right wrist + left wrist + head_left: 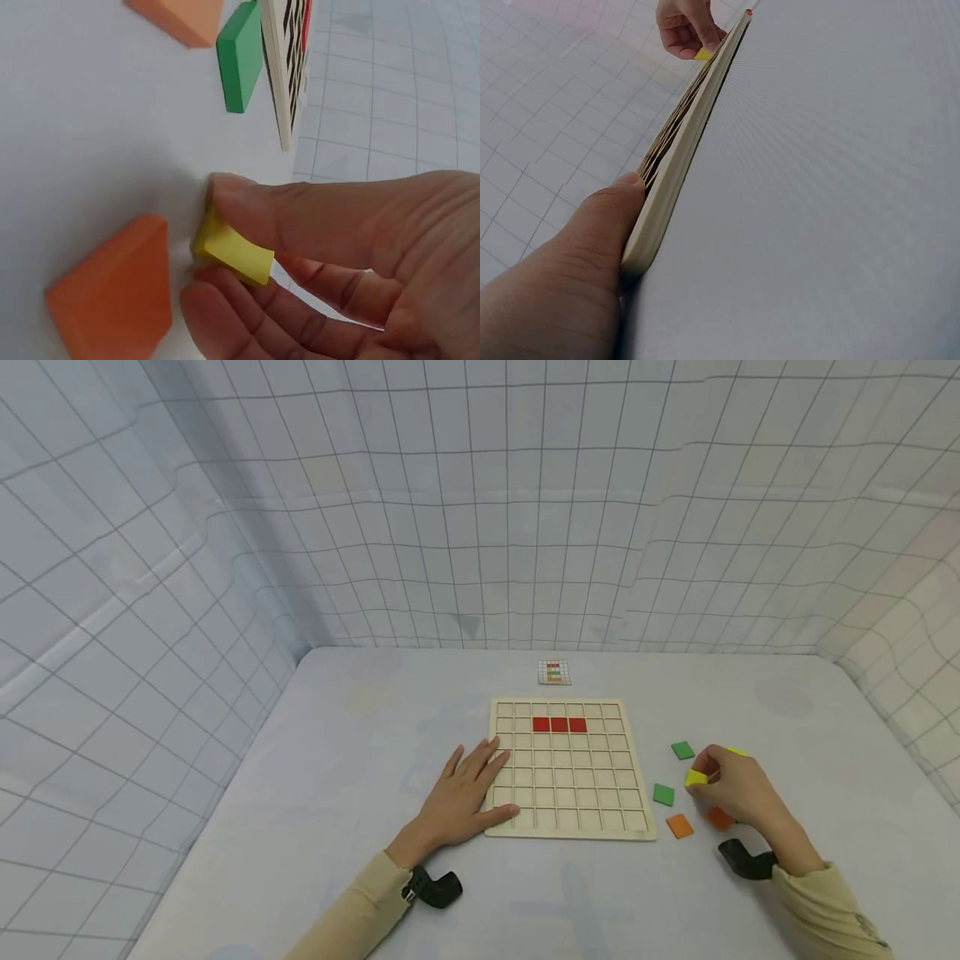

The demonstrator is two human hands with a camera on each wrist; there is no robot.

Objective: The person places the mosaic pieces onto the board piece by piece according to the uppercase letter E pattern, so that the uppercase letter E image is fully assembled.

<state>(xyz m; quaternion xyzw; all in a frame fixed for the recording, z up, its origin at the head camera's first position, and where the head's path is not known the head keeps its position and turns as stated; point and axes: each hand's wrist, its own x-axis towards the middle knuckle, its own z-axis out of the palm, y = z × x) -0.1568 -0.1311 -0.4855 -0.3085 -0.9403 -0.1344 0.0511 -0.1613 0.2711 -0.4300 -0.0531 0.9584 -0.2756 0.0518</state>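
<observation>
Yellow tile is held in the right hand, pinched narrowly between thumb and fingers. From that hand the gridded board lies to the left, apart from the tile, with a green tile and an orange tile set in the space between. A second green tile is noted ahead and to the left of the right hand. No long axis can be established for the held tile, which is tilted in the grip. The board is reached more closely by the left hand, which is laid with fingers spread over its left edge and in which nothing is held. Three red tiles are seated side by side in the second row from the far edge, ahead of the left hand and to its right. A second yellow tile is mostly concealed behind the right hand, and a second orange tile is partly covered beneath it. Whether the held tile is in contact with the tabletop cannot be determined. In the left wrist view, only the thumb side of the left hand is shown, and the board is seen nearly edge-on. The pattern on the small card, beyond both hands, is too fine to be read reliably.
</observation>
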